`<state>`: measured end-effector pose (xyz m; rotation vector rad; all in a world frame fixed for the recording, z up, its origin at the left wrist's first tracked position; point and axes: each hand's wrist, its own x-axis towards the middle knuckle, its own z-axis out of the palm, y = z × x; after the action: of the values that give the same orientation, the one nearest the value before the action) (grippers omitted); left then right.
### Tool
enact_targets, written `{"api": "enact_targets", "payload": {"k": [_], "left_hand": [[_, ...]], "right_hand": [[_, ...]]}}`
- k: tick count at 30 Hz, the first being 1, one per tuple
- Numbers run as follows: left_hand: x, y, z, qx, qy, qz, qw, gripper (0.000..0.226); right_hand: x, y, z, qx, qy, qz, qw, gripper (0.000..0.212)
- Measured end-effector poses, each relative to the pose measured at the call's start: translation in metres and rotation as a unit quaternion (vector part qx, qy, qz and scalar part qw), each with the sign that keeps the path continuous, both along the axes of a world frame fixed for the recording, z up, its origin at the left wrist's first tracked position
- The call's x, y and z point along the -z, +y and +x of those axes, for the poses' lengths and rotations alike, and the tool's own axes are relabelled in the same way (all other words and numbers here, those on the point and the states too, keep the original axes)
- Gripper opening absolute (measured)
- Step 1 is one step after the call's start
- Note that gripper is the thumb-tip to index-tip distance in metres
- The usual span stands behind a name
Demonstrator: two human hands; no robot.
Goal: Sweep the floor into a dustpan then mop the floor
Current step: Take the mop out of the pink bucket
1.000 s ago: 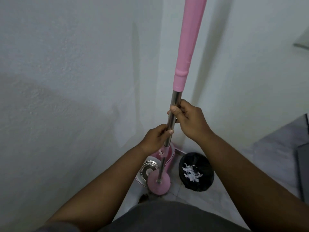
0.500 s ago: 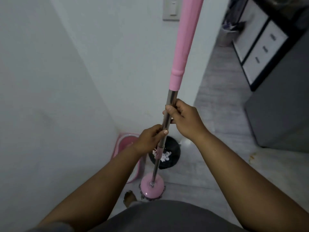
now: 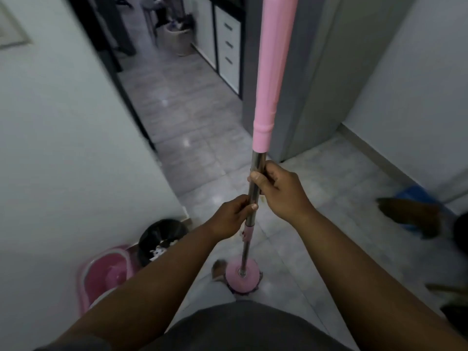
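Note:
I hold a mop upright in front of me. Its pole has a pink upper sleeve and a bare steel lower part. My right hand grips the steel just under the pink sleeve. My left hand grips the steel a little lower. The round pink mop head sits on the pale tiled floor close to my foot. A pink mop bucket stands at the lower left against the wall.
A black bin with white scraps inside stands beside the bucket. A white wall fills the left. A grey cabinet stands ahead on the right, with a corridor and drawers behind. Blue and dark blurred things lie at right.
My view has swung right, from the wall corner to the open corridor. The mop head has left the bucket and now sits on the floor to its right. Both hands keep their grip.

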<state>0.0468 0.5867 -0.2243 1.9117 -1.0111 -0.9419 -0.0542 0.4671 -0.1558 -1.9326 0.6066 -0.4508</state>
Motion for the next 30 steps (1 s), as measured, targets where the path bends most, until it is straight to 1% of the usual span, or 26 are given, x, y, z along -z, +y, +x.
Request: {"api": "enact_targets", "payload": {"k": [2, 5, 9, 11, 13, 15, 19, 20, 23, 27, 30], "left_hand": [[0.006, -0.034, -0.009, 0.034, 0.009, 0.006, 0.999, 0.028], [0.015, -0.087, -0.019, 0.077, 0.030, 0.013, 0.997, 0.030], [0.026, -0.158, -0.026, 0.134, 0.072, 0.036, 0.988, 0.018], [0.033, -0.191, -0.029, 0.166, 0.092, 0.050, 0.981, 0.016], [0.037, -0.221, -0.030, 0.210, 0.089, 0.062, 0.972, 0.021], [0.040, -0.250, -0.031, 0.241, 0.112, 0.070, 0.961, 0.027], [0.044, -0.300, -0.038, 0.289, 0.147, 0.101, 0.941, 0.050], [0.046, -0.311, -0.040, 0.304, 0.143, 0.106, 0.936, 0.051], [0.050, -0.340, -0.048, 0.352, 0.100, 0.114, 0.924, 0.039], [0.053, -0.366, -0.062, 0.386, 0.073, 0.133, 0.910, 0.047], [0.051, -0.383, -0.072, 0.406, 0.072, 0.127, 0.902, 0.048]], "right_hand": [[0.005, -0.025, -0.018, 0.036, 0.005, -0.008, 0.999, 0.034], [0.010, -0.064, -0.038, 0.088, 0.021, -0.012, 0.996, 0.025], [0.017, -0.118, -0.056, 0.142, 0.048, -0.027, 0.988, 0.022], [0.021, -0.142, -0.065, 0.163, 0.075, -0.032, 0.983, 0.015], [0.025, -0.164, -0.073, 0.181, 0.104, -0.028, 0.978, 0.010], [0.026, -0.183, -0.079, 0.199, 0.128, -0.021, 0.971, 0.010], [0.025, -0.213, -0.090, 0.249, 0.153, 0.000, 0.957, 0.015], [0.026, -0.219, -0.093, 0.263, 0.155, 0.002, 0.952, 0.017], [0.029, -0.234, -0.103, 0.306, 0.158, 0.019, 0.938, 0.020], [0.033, -0.247, -0.117, 0.345, 0.172, 0.041, 0.922, 0.020], [0.036, -0.259, -0.125, 0.371, 0.175, 0.057, 0.910, 0.019]]}}
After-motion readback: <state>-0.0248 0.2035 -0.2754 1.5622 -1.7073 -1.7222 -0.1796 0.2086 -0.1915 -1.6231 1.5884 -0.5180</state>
